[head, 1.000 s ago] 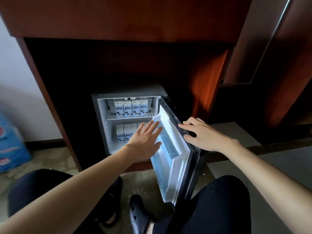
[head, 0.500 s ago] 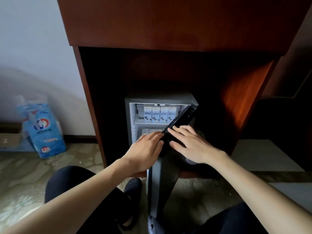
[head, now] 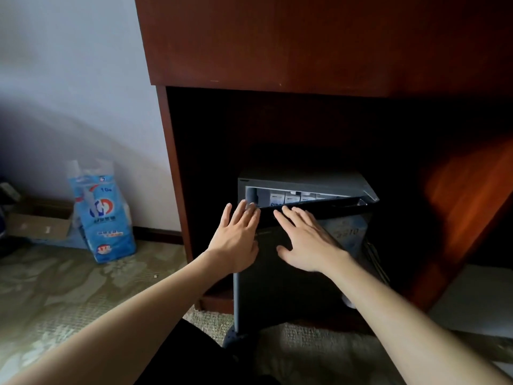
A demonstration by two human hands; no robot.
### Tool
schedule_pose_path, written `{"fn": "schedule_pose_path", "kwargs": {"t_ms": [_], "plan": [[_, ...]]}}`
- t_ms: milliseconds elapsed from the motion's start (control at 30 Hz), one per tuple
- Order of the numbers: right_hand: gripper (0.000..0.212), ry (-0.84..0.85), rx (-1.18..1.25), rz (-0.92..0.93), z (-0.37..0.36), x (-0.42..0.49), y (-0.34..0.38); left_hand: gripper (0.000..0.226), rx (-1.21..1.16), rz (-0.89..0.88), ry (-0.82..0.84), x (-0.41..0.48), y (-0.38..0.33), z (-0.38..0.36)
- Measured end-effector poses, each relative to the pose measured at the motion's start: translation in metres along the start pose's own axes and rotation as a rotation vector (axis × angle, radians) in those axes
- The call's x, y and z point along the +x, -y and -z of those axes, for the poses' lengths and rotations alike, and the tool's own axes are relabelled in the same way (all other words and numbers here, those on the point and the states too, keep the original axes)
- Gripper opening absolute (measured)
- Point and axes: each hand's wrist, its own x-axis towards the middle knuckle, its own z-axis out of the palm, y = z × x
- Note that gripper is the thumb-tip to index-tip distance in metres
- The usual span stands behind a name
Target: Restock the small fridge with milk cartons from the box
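Fingers straight, left hand [head: 236, 241] and right hand [head: 309, 241] press flat on the fridge door [head: 277, 290], ajar over milk cartons [head: 291, 197].

Door [head: 294, 279] covers most of fridge [head: 305, 179] interior; only carton [head: 292, 197] tops show in gap, print unreadable. Left hand [head: 236, 245] fingertips [head: 251, 209] blurred. Box [head: 39, 226] partly behind blue pack [head: 102, 218], contents unseen. Forearms [head: 138, 315] cut by bottom edge.

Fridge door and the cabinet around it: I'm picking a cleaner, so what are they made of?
Fridge door: dark grey, smooth, likely painted metal or plastic, given its faint reflection. Cabinet: reddish-brown wood or veneer, semi-gloss, given the sheen on its panels.
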Motion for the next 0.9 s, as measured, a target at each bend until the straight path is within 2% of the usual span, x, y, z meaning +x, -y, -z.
{"fn": "schedule_pose_path", "kwargs": {"t_ms": [100, 233, 333, 600, 800, 900], "plan": [[0.086, -0.011, -0.018, -0.013, 0.0, 0.022, 0.002, 0.09, 0.044, 0.048, 0.041, 0.025, 0.011, -0.011], [0.087, -0.001, -0.036, -0.008, -0.003, 0.047, -0.002, 0.109, 0.005, 0.124, 0.084, 0.054, 0.018, -0.027], [0.088, 0.022, -0.034, -0.02, -0.005, 0.064, -0.006, 0.115, -0.019, 0.144, 0.086, 0.071, 0.023, -0.033], [0.091, 0.062, -0.021, -0.057, -0.007, 0.089, -0.011, 0.113, -0.057, 0.124, 0.187, 0.092, 0.036, -0.031], [0.088, 0.131, 0.091, -0.088, 0.002, 0.091, -0.016, 0.108, -0.033, 0.175, 0.34, 0.097, 0.029, -0.003], [0.086, 0.128, 0.144, -0.1, 0.007, 0.081, -0.023, 0.101, -0.046, 0.13, 0.287, 0.088, 0.02, 0.014]]}}
